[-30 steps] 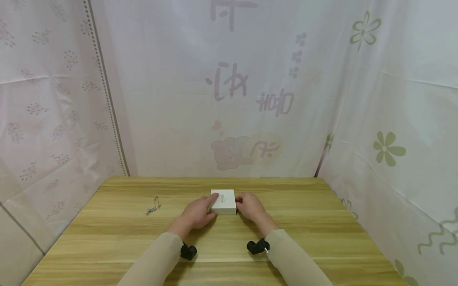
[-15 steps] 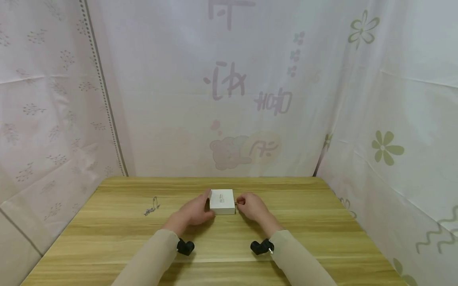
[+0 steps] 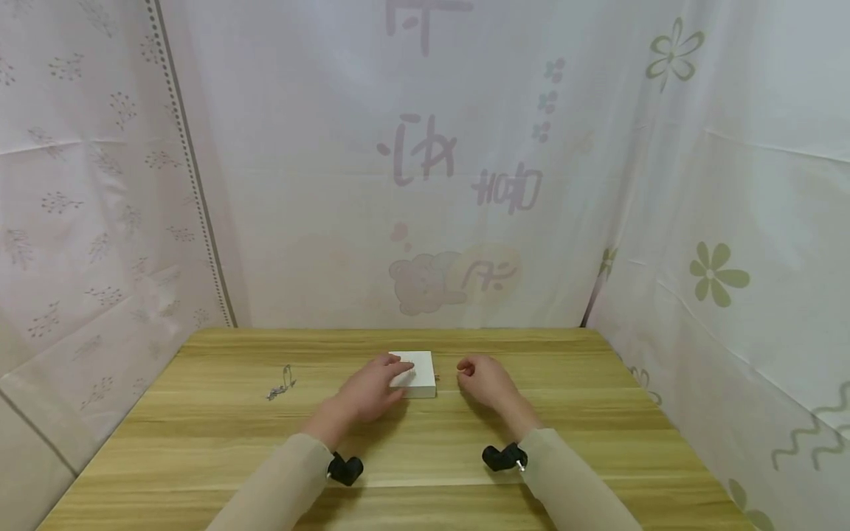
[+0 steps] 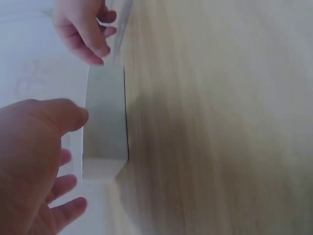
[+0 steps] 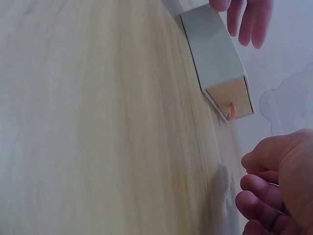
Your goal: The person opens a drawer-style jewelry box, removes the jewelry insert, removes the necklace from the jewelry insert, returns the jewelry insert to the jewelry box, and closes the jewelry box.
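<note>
A small white drawer box with lettering on its lid lies on the wooden table. My left hand is over its left part, fingers relaxed and reaching across the lid; in the left wrist view the thumb is close to the box's side, and contact is unclear. At the box's right end a tan drawer front carries a small pink ribbon pull. My right hand is apart from the box on its right, fingers loosely curled with nothing seen between them.
A thin silver chain, apparently jewellery, lies on the table to the left of the box. Patterned cloth curtains hang behind the table and at both sides.
My right hand has drawn back to the right from the box's end, uncovering the ribbon pull. The left hand's fingers lifted off the lid, then came back over it.
</note>
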Motion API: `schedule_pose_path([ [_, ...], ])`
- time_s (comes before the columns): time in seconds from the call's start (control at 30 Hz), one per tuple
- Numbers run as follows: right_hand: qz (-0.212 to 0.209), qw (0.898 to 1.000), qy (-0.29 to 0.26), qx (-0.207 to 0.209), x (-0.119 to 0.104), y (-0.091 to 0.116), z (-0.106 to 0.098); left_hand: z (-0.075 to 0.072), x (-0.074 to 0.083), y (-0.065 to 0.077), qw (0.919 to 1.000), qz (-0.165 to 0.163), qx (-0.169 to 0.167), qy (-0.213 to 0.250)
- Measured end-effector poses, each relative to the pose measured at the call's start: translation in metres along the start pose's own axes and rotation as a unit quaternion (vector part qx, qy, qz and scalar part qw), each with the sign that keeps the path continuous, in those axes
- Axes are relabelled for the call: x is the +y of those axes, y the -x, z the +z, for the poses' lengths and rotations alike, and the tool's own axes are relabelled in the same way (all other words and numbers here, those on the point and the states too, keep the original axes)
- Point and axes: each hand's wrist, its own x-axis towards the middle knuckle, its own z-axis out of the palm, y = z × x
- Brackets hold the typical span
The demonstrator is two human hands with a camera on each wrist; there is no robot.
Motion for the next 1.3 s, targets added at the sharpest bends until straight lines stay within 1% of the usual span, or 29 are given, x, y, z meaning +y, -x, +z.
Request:
schedule_pose_path([
  [0.07,0.005,1.000,-0.001,-0.001,0.004,0.001,-0.001,0.001,0.006,0.001,0.9995,0.020,0.005,-0.025],
  [0.17,0.012,1.000,-0.003,0.000,0.008,0.002,-0.002,0.003,0.017,0.004,0.9973,0.037,0.009,-0.064],
  [0.23,0.013,1.000,-0.002,0.001,0.010,0.003,-0.003,0.006,0.024,0.006,0.9957,0.038,0.005,-0.084],
  [0.33,0.014,1.000,0.000,0.004,0.011,0.004,-0.005,0.009,0.031,0.008,0.9940,0.031,-0.007,-0.105],
  [0.43,0.015,1.000,0.002,0.006,0.012,0.004,-0.006,0.011,0.034,0.008,0.9929,0.022,-0.019,-0.116],
  [0.53,0.015,1.000,0.003,0.006,0.012,0.005,-0.008,0.013,0.035,0.007,0.9930,0.010,-0.028,-0.114],
  [0.7,0.014,1.000,0.009,0.000,0.014,0.006,-0.008,0.017,0.030,0.002,0.9939,-0.008,-0.038,-0.103],
  [0.93,0.015,1.000,0.004,0.003,0.014,0.007,-0.008,0.023,0.020,-0.013,0.9932,-0.038,-0.055,-0.095],
  [1.13,0.020,1.000,0.001,0.001,0.013,0.007,-0.006,0.022,0.014,-0.026,0.9918,-0.046,-0.071,-0.096],
  [1.3,0.017,1.000,-0.001,-0.001,0.011,0.008,-0.006,0.019,0.011,-0.034,0.9922,-0.056,-0.078,-0.079],
])
